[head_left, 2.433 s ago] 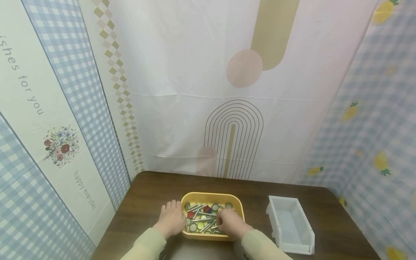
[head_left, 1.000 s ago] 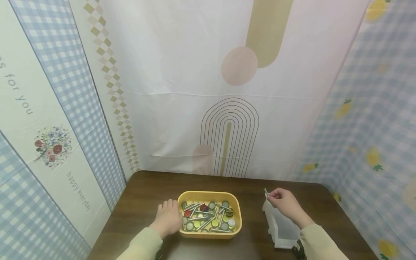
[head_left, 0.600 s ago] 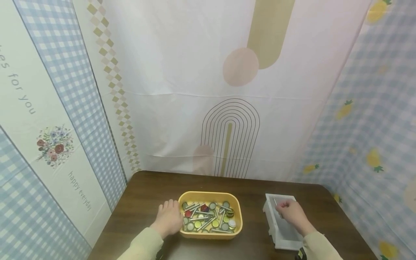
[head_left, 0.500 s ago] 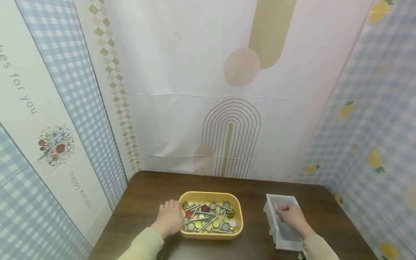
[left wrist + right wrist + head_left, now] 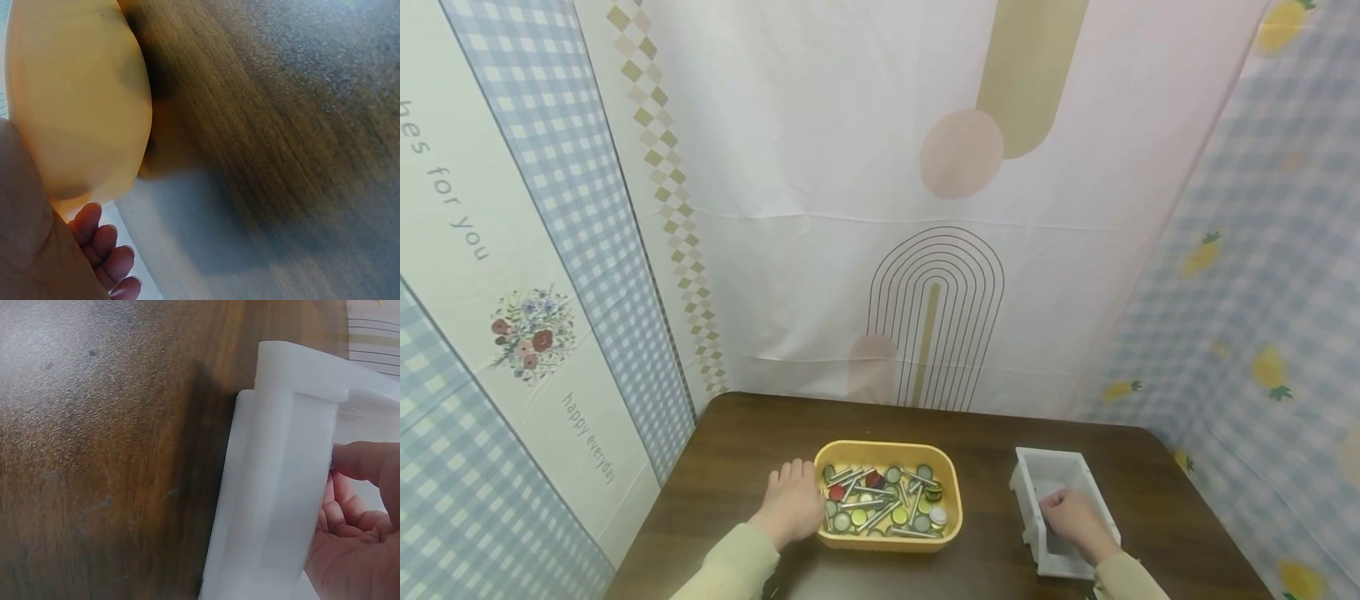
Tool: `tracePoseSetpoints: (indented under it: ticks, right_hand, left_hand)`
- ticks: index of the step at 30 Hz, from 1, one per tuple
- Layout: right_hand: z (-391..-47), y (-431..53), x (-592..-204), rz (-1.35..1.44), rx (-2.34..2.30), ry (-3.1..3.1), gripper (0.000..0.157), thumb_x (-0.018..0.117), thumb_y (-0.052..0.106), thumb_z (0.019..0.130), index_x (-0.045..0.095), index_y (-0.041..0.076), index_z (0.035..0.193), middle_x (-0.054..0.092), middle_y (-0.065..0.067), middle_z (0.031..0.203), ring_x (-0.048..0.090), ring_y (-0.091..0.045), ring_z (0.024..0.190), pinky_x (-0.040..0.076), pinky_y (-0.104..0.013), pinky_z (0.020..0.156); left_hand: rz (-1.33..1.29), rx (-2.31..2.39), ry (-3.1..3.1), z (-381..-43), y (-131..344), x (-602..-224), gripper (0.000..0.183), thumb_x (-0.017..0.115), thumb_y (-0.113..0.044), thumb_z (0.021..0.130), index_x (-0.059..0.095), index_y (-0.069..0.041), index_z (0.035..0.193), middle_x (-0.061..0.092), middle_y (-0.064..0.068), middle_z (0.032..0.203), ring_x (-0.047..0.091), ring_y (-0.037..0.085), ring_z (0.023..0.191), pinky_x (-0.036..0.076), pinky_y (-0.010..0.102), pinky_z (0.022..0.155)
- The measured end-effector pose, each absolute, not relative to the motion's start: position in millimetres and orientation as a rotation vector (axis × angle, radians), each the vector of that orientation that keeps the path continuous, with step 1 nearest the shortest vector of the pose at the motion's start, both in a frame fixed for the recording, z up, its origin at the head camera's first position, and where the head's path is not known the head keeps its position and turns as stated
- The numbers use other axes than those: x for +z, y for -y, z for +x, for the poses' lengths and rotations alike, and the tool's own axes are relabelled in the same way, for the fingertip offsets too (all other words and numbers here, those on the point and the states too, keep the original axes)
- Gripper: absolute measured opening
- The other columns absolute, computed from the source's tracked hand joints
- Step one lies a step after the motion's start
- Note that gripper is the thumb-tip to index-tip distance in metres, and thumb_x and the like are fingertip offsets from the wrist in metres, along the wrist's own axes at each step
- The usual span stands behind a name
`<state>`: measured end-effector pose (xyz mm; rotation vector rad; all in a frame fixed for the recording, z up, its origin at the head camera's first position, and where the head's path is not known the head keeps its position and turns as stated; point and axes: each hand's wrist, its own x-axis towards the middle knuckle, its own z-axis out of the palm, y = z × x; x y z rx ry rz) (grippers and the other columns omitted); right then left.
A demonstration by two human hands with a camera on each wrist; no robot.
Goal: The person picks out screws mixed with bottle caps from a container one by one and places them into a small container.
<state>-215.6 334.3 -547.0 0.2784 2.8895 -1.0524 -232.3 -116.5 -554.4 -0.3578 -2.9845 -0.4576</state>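
In the head view, a yellow box [image 5: 887, 546] holds several bottle caps and silver headed rods. My left hand [image 5: 792, 504] grips its left rim. Seen from the left wrist, the curled fingers [image 5: 115, 265] lie by the box's outer wall [image 5: 81, 106]. To the right stands a pale, translucent bin [image 5: 1101, 508]. My right hand [image 5: 1072, 518] is down inside it, and its thumb [image 5: 359, 459] and forefinger pinch a thin silver rod with a small head. Only a tiny dark bit of the rod shows at the thumb tip; the bin wall [image 5: 275, 462] hides the rest.
Both containers stand on a dark wooden table [image 5: 985, 500], with a strip of tabletop between them. A white patterned cloth [image 5: 820, 292] hangs behind the table's back edge. Checked cloths hang on the left [image 5: 550, 125] and the right [image 5: 1247, 317].
My right hand has gone from the yellow box to the pale bin with the silver rod, then sunk lower inside it. My left hand stays at the box's rim.
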Motion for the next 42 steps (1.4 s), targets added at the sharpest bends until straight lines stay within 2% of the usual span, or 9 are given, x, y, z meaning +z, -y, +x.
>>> tracePoseSetpoints:
  ticks: [6, 15, 22, 29, 38, 42]
  right_hand:
    - [-217, -335, -550, 0.262, -1.055, -2.895, 0.015, 0.055, 0.008, 0.082, 0.065, -0.003, 0.083, 0.059, -0.003, 0.075, 0.054, -0.02, 0.072, 0.045, -0.033, 0.063]
    - [-216, -335, -549, 0.288, -1.1, -2.895, 0.012, 0.057, 0.009, 0.081, 0.063, -0.001, 0.081, 0.057, -0.004, 0.074, 0.052, -0.019, 0.069, 0.043, -0.032, 0.061]
    - [-219, -338, -532, 0.322, -1.126, -2.883, 0.018, 0.06, 0.018, 0.088, 0.063, 0.0, 0.088, 0.058, -0.004, 0.07, 0.054, -0.019, 0.068, 0.042, -0.034, 0.061]
    - [-226, -334, -506, 0.304, -1.117, -2.875, 0.033, 0.06, 0.026, 0.092, 0.061, -0.004, 0.104, 0.063, -0.009, 0.087, 0.06, -0.019, 0.075, 0.047, -0.036, 0.063]
    - [-233, -296, -488, 0.16, -1.133, -2.932, 0.041, 0.062, 0.035, 0.093, 0.061, -0.002, 0.108, 0.065, -0.011, 0.099, 0.063, -0.022, 0.085, 0.051, -0.04, 0.069]
    - [-240, -266, -486, 0.107, -1.132, -2.986, 0.033, 0.067, 0.033, 0.089, 0.063, 0.002, 0.1, 0.065, -0.007, 0.091, 0.061, -0.02, 0.081, 0.051, -0.038, 0.067]
  left_hand:
    - [-0.345, -0.449, 3.021, -231, 116, -549, 0.029, 0.054, -0.02, 0.084, 0.051, 0.002, 0.104, 0.039, 0.008, 0.088, 0.04, 0.026, 0.086, 0.032, 0.047, 0.078]
    - [-0.352, -0.476, 2.982, -231, 117, -553, 0.029, 0.053, -0.019, 0.083, 0.051, 0.002, 0.103, 0.04, 0.009, 0.087, 0.04, 0.027, 0.086, 0.032, 0.048, 0.078]
    - [-0.322, -0.496, 3.03, -233, 116, -554, 0.031, 0.052, -0.021, 0.085, 0.051, 0.001, 0.107, 0.04, 0.008, 0.09, 0.04, 0.027, 0.088, 0.032, 0.048, 0.081]
    - [-0.327, -0.494, 3.037, -233, 117, -552, 0.031, 0.052, -0.02, 0.084, 0.051, 0.001, 0.107, 0.04, 0.008, 0.09, 0.039, 0.026, 0.088, 0.032, 0.048, 0.081]
    - [-0.338, -0.512, 3.019, -231, 117, -551, 0.031, 0.053, -0.019, 0.084, 0.051, 0.002, 0.107, 0.041, 0.009, 0.09, 0.04, 0.027, 0.088, 0.032, 0.049, 0.081]
    - [-0.333, -0.518, 3.019, -231, 115, -552, 0.03, 0.053, -0.018, 0.083, 0.051, 0.002, 0.106, 0.041, 0.009, 0.09, 0.04, 0.027, 0.088, 0.033, 0.049, 0.082]
